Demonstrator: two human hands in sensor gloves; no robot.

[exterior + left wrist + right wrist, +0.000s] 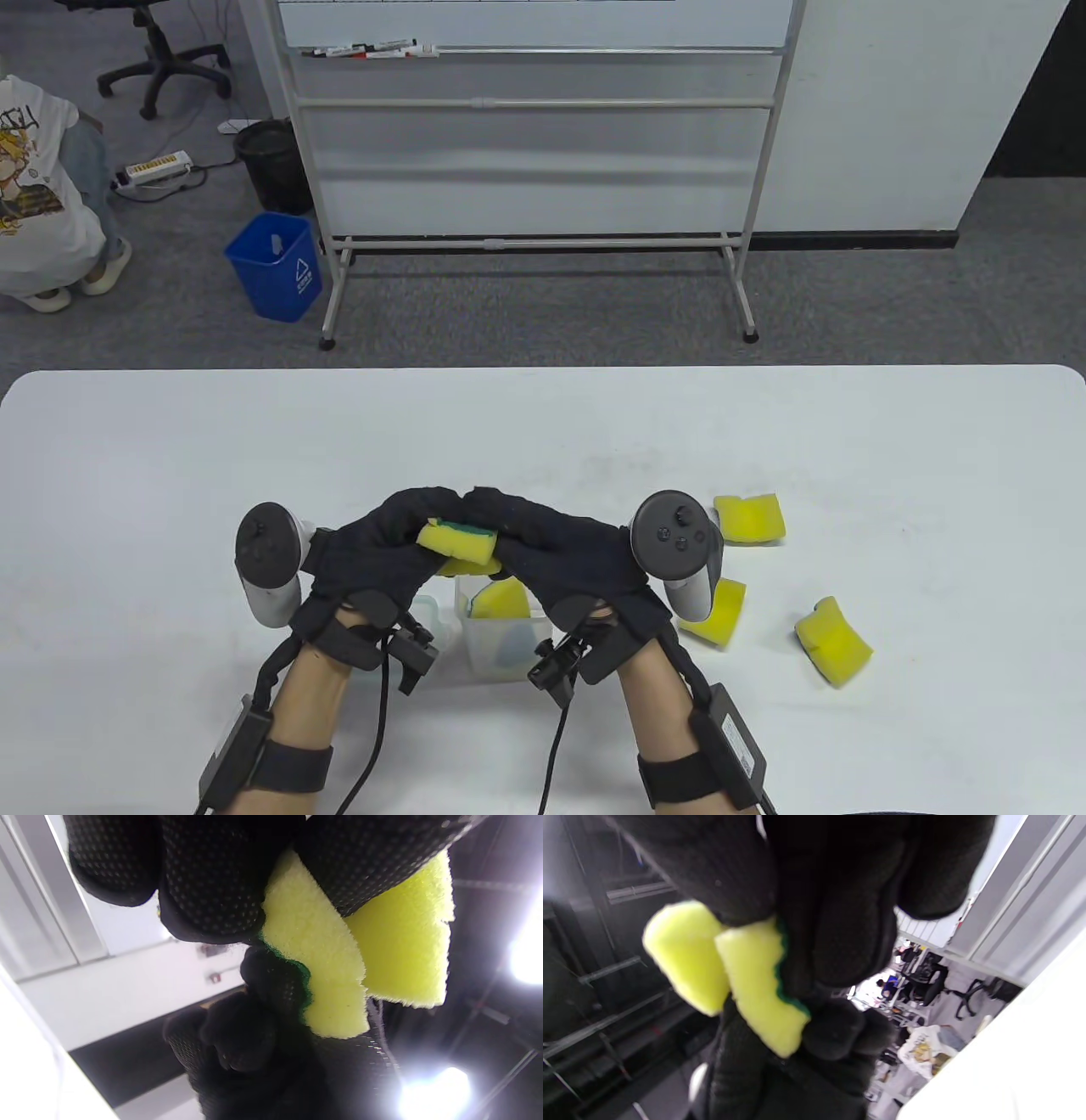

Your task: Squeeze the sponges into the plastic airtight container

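Both hands hold one folded yellow sponge with a green scrub layer (458, 543) above a clear plastic container (502, 638). My left hand (386, 543) grips its left side and my right hand (551, 543) grips its right side. The sponge is bent double between the fingers in the left wrist view (339, 963) and in the right wrist view (746, 984). Another yellow sponge (499, 601) lies inside the container. Three loose yellow sponges lie on the table to the right: one far (750, 518), one near my right wrist (719, 613), one further right (833, 641).
The white table (170, 475) runs to a far edge. Behind it stand a whiteboard frame (534, 170), a blue bin (276, 265) and a crouching person (47, 195). A clear lid or second container part (424, 613) sits under my left hand.
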